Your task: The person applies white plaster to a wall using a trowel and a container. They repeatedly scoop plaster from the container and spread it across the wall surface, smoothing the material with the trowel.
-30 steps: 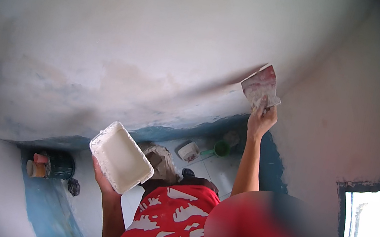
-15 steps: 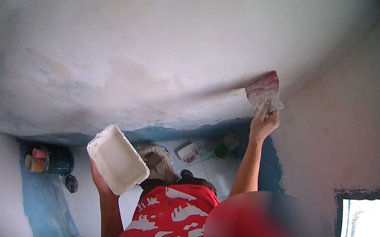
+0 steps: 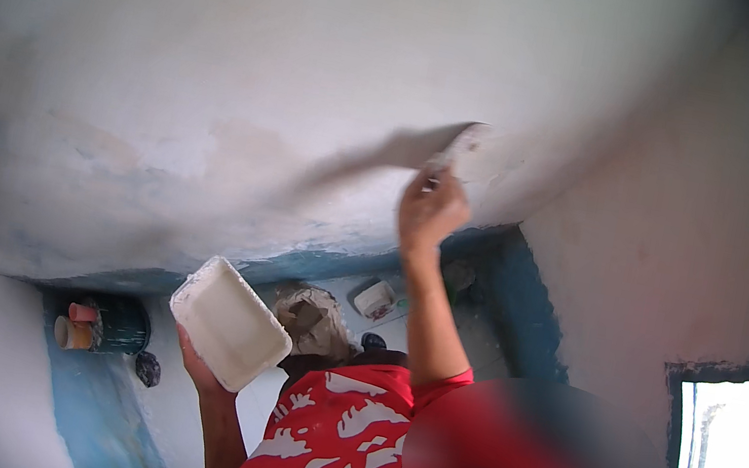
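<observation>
My left hand point(image 3: 199, 361) grips a white rectangular tray point(image 3: 230, 324) by its side, coated with pale filler. At the wall point(image 3: 279, 37), my right hand point(image 3: 434, 209) is closed around a putty knife point(image 3: 462, 149) smeared with white filler. Its blade is tilted against the wall surface or very close to it, casting a dark shadow to the left. The wall is whitish and patchy, with a blue strip point(image 3: 339, 263) along its foot. My fingers hide most of the knife's handle.
A crumpled paper sack point(image 3: 311, 320) and a small white container point(image 3: 375, 300) stand on the floor by the wall. To the left is a dark bucket point(image 3: 123, 327) with a pink cup point(image 3: 83, 313) and an orange-tan cup point(image 3: 73, 334). A bright window point(image 3: 733, 448) lies right.
My right hand has swept the putty knife leftward along the wall from near the corner, and the blade has turned. My left hand with the tray has barely moved.
</observation>
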Motion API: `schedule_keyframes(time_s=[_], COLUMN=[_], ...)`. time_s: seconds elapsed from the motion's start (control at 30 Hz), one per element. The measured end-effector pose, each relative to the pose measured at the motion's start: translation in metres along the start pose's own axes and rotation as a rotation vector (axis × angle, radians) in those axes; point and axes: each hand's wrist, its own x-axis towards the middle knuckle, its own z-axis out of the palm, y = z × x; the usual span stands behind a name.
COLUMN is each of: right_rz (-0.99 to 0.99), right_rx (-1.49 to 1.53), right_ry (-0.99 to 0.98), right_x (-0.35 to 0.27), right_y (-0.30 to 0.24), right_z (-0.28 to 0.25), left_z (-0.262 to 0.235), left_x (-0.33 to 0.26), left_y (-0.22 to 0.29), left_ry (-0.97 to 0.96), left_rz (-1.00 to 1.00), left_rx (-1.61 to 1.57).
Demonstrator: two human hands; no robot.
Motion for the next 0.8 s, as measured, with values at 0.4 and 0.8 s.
schedule_keyframes(time_s=[0.4, 0.8], right_rz=[0.293, 0.105], right_rx=[0.205, 0.042], right_ry=[0.005, 0.162], right_x=[-0.014, -0.036], right_y=[0.072, 0.011], right_z=[-0.073, 0.035], left_z=[-0.009, 0.002], left_x=[0.002, -0.001], left_y=[0.005, 0.01], left_ry=[-0.047, -0.037], left_rz=[-0.03, -0.073], left_rx=[0.042, 0.057])
